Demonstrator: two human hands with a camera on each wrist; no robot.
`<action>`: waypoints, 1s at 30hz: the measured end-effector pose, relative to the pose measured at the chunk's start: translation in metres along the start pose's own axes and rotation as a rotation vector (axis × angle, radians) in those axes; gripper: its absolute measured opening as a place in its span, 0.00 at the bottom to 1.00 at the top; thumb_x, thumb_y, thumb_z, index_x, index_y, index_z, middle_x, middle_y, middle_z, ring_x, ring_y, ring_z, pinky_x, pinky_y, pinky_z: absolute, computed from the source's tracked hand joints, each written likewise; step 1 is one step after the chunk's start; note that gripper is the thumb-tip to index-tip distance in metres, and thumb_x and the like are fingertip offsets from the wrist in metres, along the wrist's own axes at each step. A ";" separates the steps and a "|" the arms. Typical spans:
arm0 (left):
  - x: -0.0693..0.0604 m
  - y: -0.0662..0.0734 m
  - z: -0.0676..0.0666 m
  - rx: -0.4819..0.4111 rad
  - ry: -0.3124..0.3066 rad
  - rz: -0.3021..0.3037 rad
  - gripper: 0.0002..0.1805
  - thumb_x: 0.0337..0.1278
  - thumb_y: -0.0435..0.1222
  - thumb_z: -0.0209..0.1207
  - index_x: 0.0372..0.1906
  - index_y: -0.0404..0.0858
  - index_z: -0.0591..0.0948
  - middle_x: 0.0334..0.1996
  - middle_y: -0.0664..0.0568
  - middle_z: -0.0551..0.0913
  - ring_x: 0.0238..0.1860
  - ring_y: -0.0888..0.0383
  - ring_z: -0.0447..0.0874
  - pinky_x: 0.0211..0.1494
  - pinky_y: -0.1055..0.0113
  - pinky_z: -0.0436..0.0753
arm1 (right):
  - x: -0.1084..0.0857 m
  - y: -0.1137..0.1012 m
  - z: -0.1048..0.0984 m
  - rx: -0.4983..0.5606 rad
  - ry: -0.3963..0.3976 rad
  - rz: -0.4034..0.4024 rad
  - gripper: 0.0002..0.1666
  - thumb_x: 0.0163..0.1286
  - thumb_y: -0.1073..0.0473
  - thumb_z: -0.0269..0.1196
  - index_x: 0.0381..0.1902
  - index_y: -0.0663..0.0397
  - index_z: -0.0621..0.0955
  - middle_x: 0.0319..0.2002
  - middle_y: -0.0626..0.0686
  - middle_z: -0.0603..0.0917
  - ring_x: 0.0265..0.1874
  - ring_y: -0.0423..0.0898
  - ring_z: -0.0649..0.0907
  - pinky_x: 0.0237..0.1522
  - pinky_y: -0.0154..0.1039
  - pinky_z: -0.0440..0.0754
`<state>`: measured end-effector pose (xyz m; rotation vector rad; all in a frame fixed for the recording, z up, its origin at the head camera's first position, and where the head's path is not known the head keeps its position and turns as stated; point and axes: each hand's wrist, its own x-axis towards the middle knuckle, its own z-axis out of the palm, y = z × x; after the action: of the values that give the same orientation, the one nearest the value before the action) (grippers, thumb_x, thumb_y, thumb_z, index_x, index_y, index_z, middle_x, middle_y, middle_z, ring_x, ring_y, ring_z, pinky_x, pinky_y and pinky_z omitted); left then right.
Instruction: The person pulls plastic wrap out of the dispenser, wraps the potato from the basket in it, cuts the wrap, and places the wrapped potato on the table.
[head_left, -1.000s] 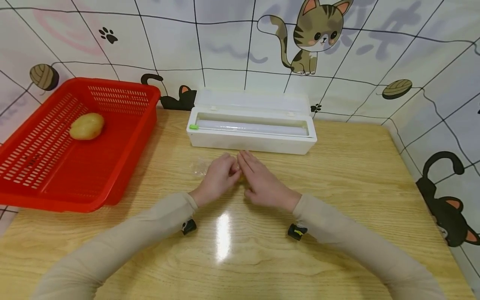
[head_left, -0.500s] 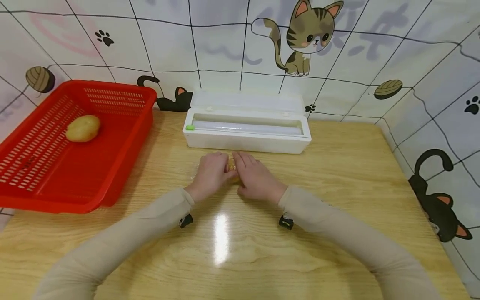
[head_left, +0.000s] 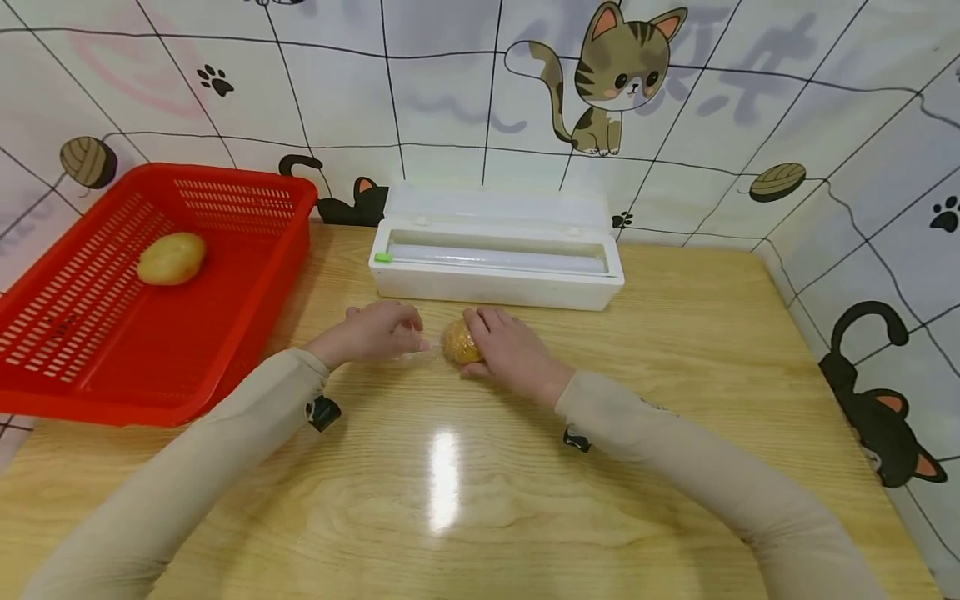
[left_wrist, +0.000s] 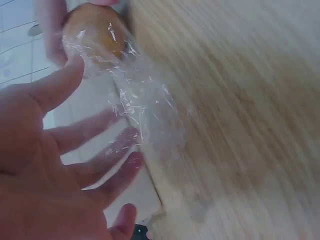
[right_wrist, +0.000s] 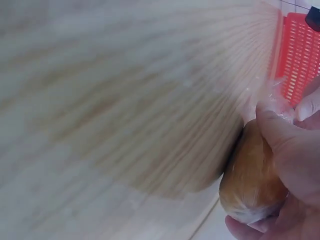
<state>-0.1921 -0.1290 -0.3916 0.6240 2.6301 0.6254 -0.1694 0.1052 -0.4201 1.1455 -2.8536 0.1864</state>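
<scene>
In the head view a yellow-brown potato (head_left: pixel 459 343) wrapped in clear film lies on the table, and my right hand (head_left: pixel 517 352) grips it from the right. The right wrist view shows thumb and fingers round the wrapped potato (right_wrist: pixel 252 175). Loose film (left_wrist: pixel 145 102) trails from the potato in the left wrist view. My left hand (head_left: pixel 372 332) is left of the potato, at that loose film, its fingers spread and slightly bent against the plastic; no firm pinch shows.
Behind the hands stands a white box (head_left: pixel 498 287) with its lid up and a roll of film (head_left: pixel 495 257) inside. At the left is a red basket (head_left: pixel 213 379) with an unwrapped potato (head_left: pixel 172 258) in it. A patterned wall covering (head_left: pixel 442 100) rises behind and at the right.
My left hand has moved left, away from the potato, uncovering its left side and the loose film. The right hand stays round the potato.
</scene>
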 end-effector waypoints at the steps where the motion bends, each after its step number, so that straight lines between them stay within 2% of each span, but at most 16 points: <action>1: 0.003 0.001 0.000 0.007 -0.011 0.006 0.18 0.60 0.47 0.63 0.47 0.37 0.80 0.49 0.45 0.79 0.52 0.44 0.72 0.49 0.39 0.58 | 0.000 0.001 0.000 -0.013 0.016 -0.016 0.47 0.60 0.40 0.66 0.64 0.68 0.65 0.54 0.64 0.74 0.54 0.57 0.75 0.52 0.48 0.77; 3: 0.007 0.005 0.001 0.038 -0.036 0.014 0.20 0.57 0.48 0.65 0.48 0.39 0.80 0.53 0.43 0.76 0.55 0.43 0.68 0.49 0.39 0.57 | -0.001 0.002 0.001 -0.038 0.040 -0.042 0.47 0.58 0.39 0.67 0.61 0.67 0.67 0.52 0.62 0.74 0.52 0.56 0.76 0.50 0.46 0.79; 5: 0.011 0.009 0.001 0.053 -0.075 0.026 0.20 0.55 0.47 0.67 0.47 0.39 0.80 0.51 0.44 0.77 0.54 0.44 0.69 0.49 0.40 0.56 | -0.001 0.003 0.002 -0.060 0.054 -0.062 0.47 0.57 0.38 0.68 0.60 0.67 0.67 0.51 0.62 0.74 0.51 0.56 0.77 0.49 0.45 0.79; 8: 0.013 0.010 0.001 0.039 -0.121 0.065 0.15 0.54 0.43 0.68 0.39 0.37 0.81 0.36 0.48 0.80 0.41 0.49 0.74 0.48 0.46 0.63 | -0.001 0.003 0.002 -0.073 0.034 -0.067 0.47 0.57 0.38 0.68 0.60 0.66 0.67 0.51 0.61 0.74 0.51 0.56 0.76 0.49 0.44 0.79; 11: 0.011 0.004 0.003 -0.003 -0.100 0.129 0.09 0.53 0.35 0.68 0.31 0.36 0.78 0.27 0.51 0.77 0.32 0.54 0.73 0.40 0.57 0.71 | -0.002 0.004 0.001 -0.078 0.007 -0.057 0.47 0.57 0.38 0.68 0.61 0.65 0.66 0.51 0.61 0.73 0.52 0.55 0.76 0.50 0.44 0.79; 13: 0.008 -0.002 0.005 -0.054 -0.062 0.137 0.09 0.51 0.31 0.68 0.29 0.36 0.76 0.26 0.51 0.75 0.30 0.54 0.71 0.36 0.61 0.71 | -0.004 0.004 -0.001 -0.084 -0.004 -0.051 0.46 0.57 0.39 0.68 0.61 0.65 0.66 0.51 0.61 0.73 0.51 0.55 0.76 0.49 0.43 0.79; 16: 0.002 -0.009 0.005 -0.090 -0.035 0.122 0.10 0.47 0.27 0.67 0.30 0.35 0.75 0.27 0.49 0.75 0.31 0.53 0.71 0.36 0.62 0.71 | -0.005 0.006 -0.003 -0.087 -0.011 -0.051 0.46 0.57 0.39 0.68 0.61 0.65 0.66 0.52 0.60 0.73 0.51 0.54 0.76 0.49 0.43 0.79; 19: -0.003 -0.009 0.001 -0.092 -0.066 0.074 0.14 0.47 0.31 0.70 0.36 0.34 0.77 0.33 0.47 0.77 0.35 0.51 0.72 0.41 0.60 0.72 | -0.006 0.007 -0.004 -0.088 -0.004 -0.064 0.46 0.58 0.40 0.68 0.61 0.65 0.66 0.52 0.61 0.73 0.51 0.54 0.76 0.48 0.43 0.79; 23: -0.001 0.005 -0.005 -0.021 -0.111 0.042 0.30 0.47 0.44 0.72 0.50 0.30 0.76 0.46 0.41 0.79 0.45 0.46 0.76 0.51 0.53 0.74 | -0.007 0.009 -0.005 -0.089 0.010 -0.065 0.46 0.58 0.40 0.69 0.61 0.66 0.66 0.52 0.62 0.73 0.51 0.55 0.76 0.49 0.44 0.79; 25: 0.005 0.014 -0.004 0.027 -0.107 0.037 0.32 0.48 0.48 0.71 0.51 0.30 0.76 0.45 0.41 0.80 0.46 0.47 0.77 0.50 0.53 0.75 | -0.008 0.009 -0.006 -0.092 0.010 -0.061 0.46 0.58 0.40 0.69 0.61 0.67 0.66 0.52 0.62 0.73 0.51 0.56 0.76 0.49 0.45 0.79; 27: 0.011 0.023 0.000 0.062 -0.102 0.035 0.28 0.47 0.48 0.71 0.45 0.31 0.78 0.36 0.46 0.80 0.38 0.51 0.77 0.42 0.58 0.76 | -0.008 0.008 -0.006 -0.092 0.005 -0.062 0.46 0.58 0.41 0.69 0.61 0.67 0.66 0.52 0.62 0.73 0.51 0.56 0.76 0.49 0.44 0.79; 30: 0.018 0.031 0.008 0.085 -0.088 0.029 0.19 0.46 0.45 0.73 0.29 0.35 0.78 0.23 0.53 0.74 0.26 0.57 0.70 0.29 0.64 0.69 | -0.007 0.007 -0.006 -0.091 0.003 -0.076 0.45 0.59 0.41 0.68 0.62 0.67 0.66 0.52 0.62 0.73 0.52 0.55 0.76 0.49 0.44 0.79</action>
<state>-0.1935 -0.0927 -0.3874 0.6998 2.5807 0.4857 -0.1693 0.1154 -0.4149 1.2324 -2.7781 0.0543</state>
